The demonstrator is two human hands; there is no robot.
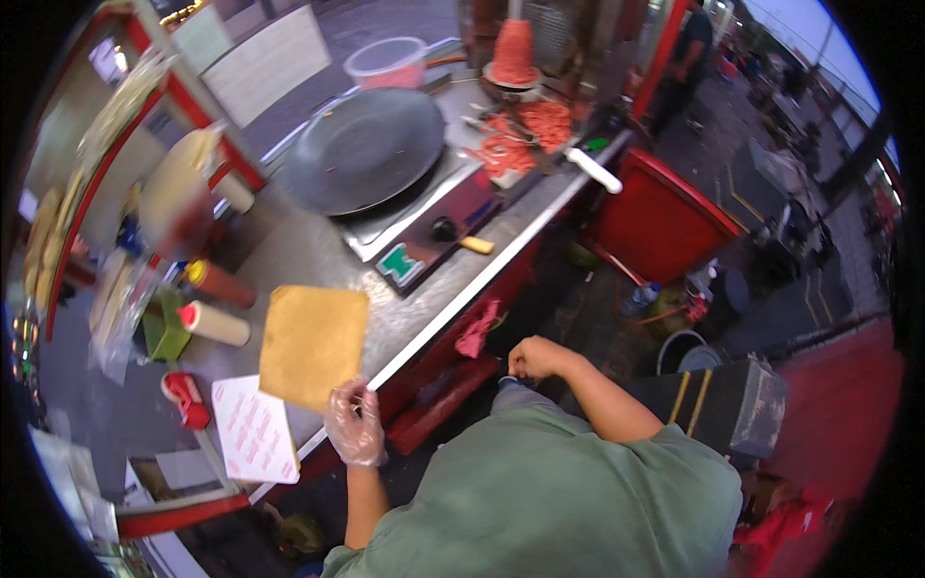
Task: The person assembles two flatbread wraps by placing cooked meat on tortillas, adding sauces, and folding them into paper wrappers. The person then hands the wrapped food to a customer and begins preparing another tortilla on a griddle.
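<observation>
My left hand (356, 424), in a clear plastic glove, is at the counter's front edge, by the near corner of a tan square board or sheet (313, 342). Its fingers are bent and a little apart, with nothing visible between them. My bare right hand (538, 356) is closed in front of my body, away from the counter; its palm is hidden, so I cannot tell if anything is in it. A stack of white paper with red print (253, 429) lies partly under the tan square. Beside these lies a squeeze bottle (217, 324) with a red cap.
A large dark griddle pan (366, 149) rests on a burner (424, 226). Behind it are a clear tub (385, 64) and a reddish meat cone (513, 53) above shredded meat (540, 125). A white-handled knife (594, 170) overhangs the counter's edge. A red panel (660, 207) stands right.
</observation>
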